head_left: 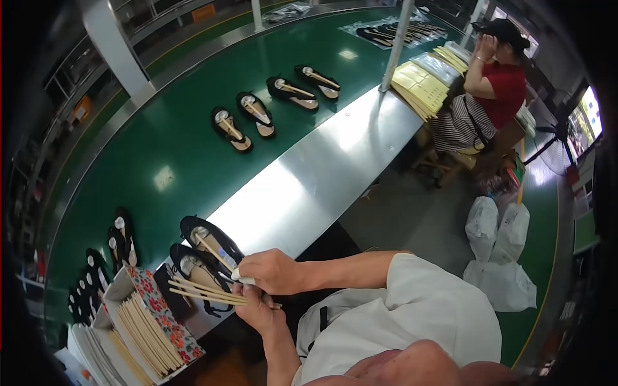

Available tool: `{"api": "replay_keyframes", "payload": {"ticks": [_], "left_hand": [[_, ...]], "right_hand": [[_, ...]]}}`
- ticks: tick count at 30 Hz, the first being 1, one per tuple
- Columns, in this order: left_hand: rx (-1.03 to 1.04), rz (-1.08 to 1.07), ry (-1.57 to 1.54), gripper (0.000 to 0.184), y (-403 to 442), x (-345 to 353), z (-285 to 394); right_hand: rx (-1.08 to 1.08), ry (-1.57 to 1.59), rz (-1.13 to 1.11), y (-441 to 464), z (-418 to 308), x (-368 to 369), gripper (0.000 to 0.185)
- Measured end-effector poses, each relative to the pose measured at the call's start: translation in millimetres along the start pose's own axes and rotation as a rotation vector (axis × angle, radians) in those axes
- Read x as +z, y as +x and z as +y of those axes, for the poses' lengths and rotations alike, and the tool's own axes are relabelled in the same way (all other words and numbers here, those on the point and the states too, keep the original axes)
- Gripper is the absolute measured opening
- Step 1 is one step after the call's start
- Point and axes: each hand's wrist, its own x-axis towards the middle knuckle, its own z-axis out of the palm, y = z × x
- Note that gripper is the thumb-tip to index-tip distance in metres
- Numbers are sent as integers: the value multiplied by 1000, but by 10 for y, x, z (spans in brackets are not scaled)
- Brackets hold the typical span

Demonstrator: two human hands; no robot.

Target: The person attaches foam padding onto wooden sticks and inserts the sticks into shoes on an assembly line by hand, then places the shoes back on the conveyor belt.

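Observation:
My left hand (pixel 256 313) is closed round a bundle of thin wooden sticks (pixel 203 293), which fan out to the left over the near shoe. Just above it, my right hand (pixel 273 269) is closed at the heel end of a pair of black shoes. Something white shows at its fingertips; what they pinch is hidden. The farther black shoe (pixel 191 226) has a stick lying lengthwise inside and pale stuffing at the toe. The nearer black shoe (pixel 180 256) also has pale stuffing in its toe. Both shoes rest on the metal ledge's edge.
A floral box (pixel 161 309) of sticks stands at lower left beside more black shoes (pixel 122 235). Two shoe pairs (pixel 257 114) lie on the green belt (pixel 174 138). Beyond the metal ledge (pixel 309 167) sits a person in red (pixel 505 93) by yellow sheets (pixel 418 87). White bags (pixel 499 283) lie right.

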Motion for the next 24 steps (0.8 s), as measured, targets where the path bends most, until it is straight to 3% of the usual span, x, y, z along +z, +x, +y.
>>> {"api": "replay_keyframes", "payload": {"ticks": [5,9,12,14,18,20,22,23,24], "left_hand": [[-45,52,0,15,12,-7,26],[-91,-14,-44,18,-25,-61,51],[-127,99,-89,23,-165,71,161],[-161,119,-116,31,-200,93,170],[-126,126,7,34,-183,171,189],[-100,117,42,32,-125,125,123],[-139,164,97,29,-137,106,156],[-218,113,98,32,-146,64,194],[-243,149,154,36,-227,151,319]], "right_hand": [[-175,-38,14,-29,52,-14,17],[-156,-26,-11,-29,71,-35,16],[-109,59,-79,-19,131,-42,16],[89,193,-174,-14,61,-132,18],[120,250,-219,-41,27,-132,15],[387,381,-182,28,-154,-230,19],[238,152,-85,3,11,-111,25],[318,52,-185,-5,99,-75,29],[251,74,-180,-25,167,-75,15]]}}
